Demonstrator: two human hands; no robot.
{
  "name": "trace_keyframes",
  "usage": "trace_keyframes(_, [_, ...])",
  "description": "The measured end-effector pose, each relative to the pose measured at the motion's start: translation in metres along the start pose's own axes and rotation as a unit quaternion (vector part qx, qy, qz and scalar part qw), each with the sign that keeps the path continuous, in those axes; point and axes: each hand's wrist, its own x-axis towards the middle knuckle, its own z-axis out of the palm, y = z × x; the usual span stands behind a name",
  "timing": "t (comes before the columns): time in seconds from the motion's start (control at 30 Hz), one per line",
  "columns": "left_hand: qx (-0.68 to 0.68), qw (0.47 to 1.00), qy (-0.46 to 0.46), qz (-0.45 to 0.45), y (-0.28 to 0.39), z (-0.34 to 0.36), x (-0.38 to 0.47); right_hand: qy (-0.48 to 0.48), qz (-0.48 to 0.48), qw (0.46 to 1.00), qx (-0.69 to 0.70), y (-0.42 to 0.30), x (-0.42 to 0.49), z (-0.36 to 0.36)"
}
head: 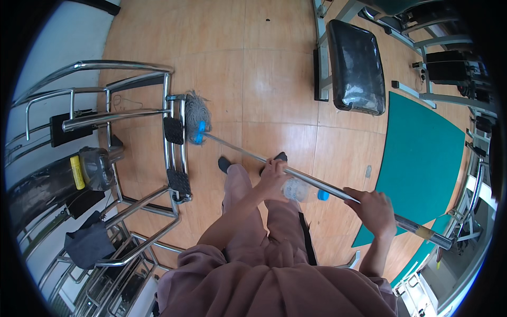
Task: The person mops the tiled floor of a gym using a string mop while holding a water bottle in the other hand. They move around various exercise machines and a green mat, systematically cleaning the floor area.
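Note:
A string mop's metal handle [317, 181] slants across the view in front of me. My left hand [273, 179] is closed round its middle, and my right hand [371, 210] grips it nearer the top end at the right. The grey mop head [197, 113], with a blue clamp [200, 132], lies on the wooden floor against the foot plates of a chrome frame. Beside my left hand and close to my leg is a clear plastic bottle or container [296, 190], partly hidden. A small blue cap or lid [323, 195] shows just below the handle.
Chrome-framed exercise equipment [138, 113] stands along the left wall, with a grey cloth [89, 241] and a yellow tube [77, 172] on it. A black padded bench [356, 67] is at the upper right. A green mat [422, 158] covers floor at the right, near more equipment.

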Motion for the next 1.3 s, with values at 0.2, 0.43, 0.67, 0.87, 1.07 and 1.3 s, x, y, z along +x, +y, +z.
trace_keyframes(0.2, [-0.120, 0.973, -0.045, 0.194, 0.132, 0.057, 0.068, 0.014, 0.262, 0.962, 0.080, 0.064, -0.129, -0.036])
trace_keyframes(0.43, [-0.219, 0.931, -0.071, 0.283, 0.212, 0.077, 0.063, 0.050, 0.348, 0.935, -0.047, 0.013, -0.210, -0.042])
trace_keyframes(0.67, [-0.170, 0.955, -0.054, 0.235, 0.166, 0.025, -0.020, 0.009, 0.307, 0.950, -0.046, -0.052, -0.212, -0.019])
trace_keyframes(0.87, [-0.010, 0.994, -0.059, 0.094, 0.074, 0.007, -0.122, 0.077, 0.081, 0.994, -0.015, -0.091, -0.175, 0.061])
trace_keyframes(1.07, [0.064, 0.991, -0.091, 0.075, 0.030, 0.019, -0.181, 0.030, 0.047, 0.996, 0.073, -0.105, -0.164, 0.144])
trace_keyframes(1.3, [-0.063, 0.960, -0.108, 0.250, 0.165, 0.090, -0.111, 0.113, 0.255, 0.957, 0.076, -0.045, -0.290, 0.105])
